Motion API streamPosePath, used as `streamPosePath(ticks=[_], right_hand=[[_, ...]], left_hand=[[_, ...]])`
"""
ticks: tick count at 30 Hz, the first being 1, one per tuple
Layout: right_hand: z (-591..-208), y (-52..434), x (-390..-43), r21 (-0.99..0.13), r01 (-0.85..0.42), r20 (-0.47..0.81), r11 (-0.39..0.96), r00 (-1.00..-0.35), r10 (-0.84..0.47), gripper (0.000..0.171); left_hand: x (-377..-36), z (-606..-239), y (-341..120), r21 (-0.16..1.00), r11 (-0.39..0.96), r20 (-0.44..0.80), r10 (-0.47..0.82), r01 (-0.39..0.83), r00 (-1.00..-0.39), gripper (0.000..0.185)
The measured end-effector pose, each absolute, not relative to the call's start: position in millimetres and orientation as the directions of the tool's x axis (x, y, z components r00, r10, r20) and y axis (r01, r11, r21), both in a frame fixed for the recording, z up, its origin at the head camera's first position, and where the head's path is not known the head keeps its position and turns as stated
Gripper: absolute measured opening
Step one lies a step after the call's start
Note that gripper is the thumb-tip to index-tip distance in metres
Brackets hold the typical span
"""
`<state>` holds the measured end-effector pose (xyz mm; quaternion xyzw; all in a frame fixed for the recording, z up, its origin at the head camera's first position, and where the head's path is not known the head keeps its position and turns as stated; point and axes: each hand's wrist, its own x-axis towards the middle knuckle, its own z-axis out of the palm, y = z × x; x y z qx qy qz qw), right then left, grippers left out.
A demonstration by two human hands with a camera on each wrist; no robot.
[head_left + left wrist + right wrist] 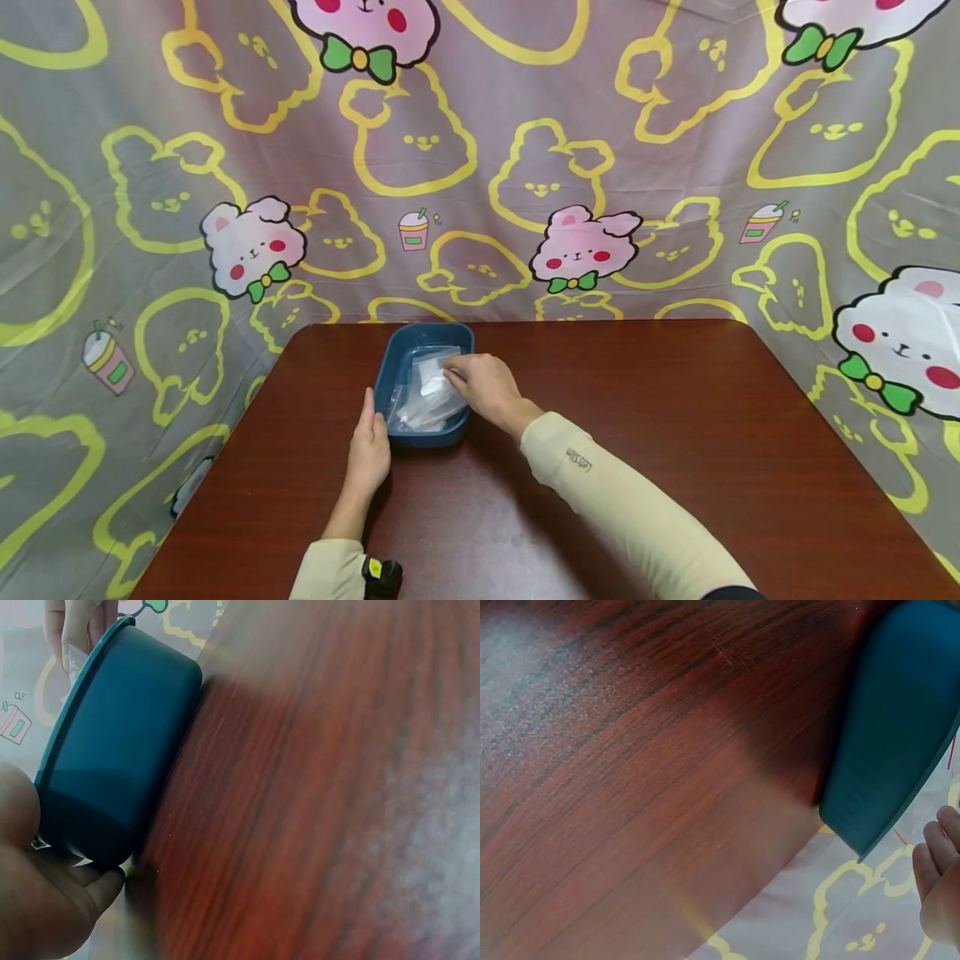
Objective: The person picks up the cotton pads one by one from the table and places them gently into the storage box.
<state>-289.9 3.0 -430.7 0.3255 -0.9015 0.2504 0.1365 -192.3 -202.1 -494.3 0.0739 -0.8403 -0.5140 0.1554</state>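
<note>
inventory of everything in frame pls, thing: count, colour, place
table: 1, dark red-brown wood grain, fills the lower half of the head view
tub: 1, dark blue, rounded rectangle, on the table's far left part
plastic bag: 1, clear with a white patch, crumpled inside the tub
backdrop cloth: 1, grey-lilac with yellow outlined bunnies, pink bunnies and drink cups, hangs behind and beside the table
wrist device: 1, black with a yellow mark, on the left wrist
sleeves: 2, cream, one on each forearm
left hand: 1, fingers straight, laid against the tub's left outer wall
right hand: 1, over the tub, fingers pinching the bag
</note>
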Motion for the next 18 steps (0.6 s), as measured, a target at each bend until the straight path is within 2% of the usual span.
streamPosePath(ticks=[10,18], right_hand=[[-434,10,-290,-0.372,-0.652,0.401,0.661,-0.755,-0.519,0.023],[-437,46,-293,-0.356,-0.624,0.381,0.696,-0.776,-0.502,0.031]], left_hand=[[-193,-495,-204,0.892,0.451,0.144,-0.267,0.009,-0.953,0.057],[-199,-495,-203,0.865,0.502,0.145,-0.241,0.005,-0.96,0.057]])
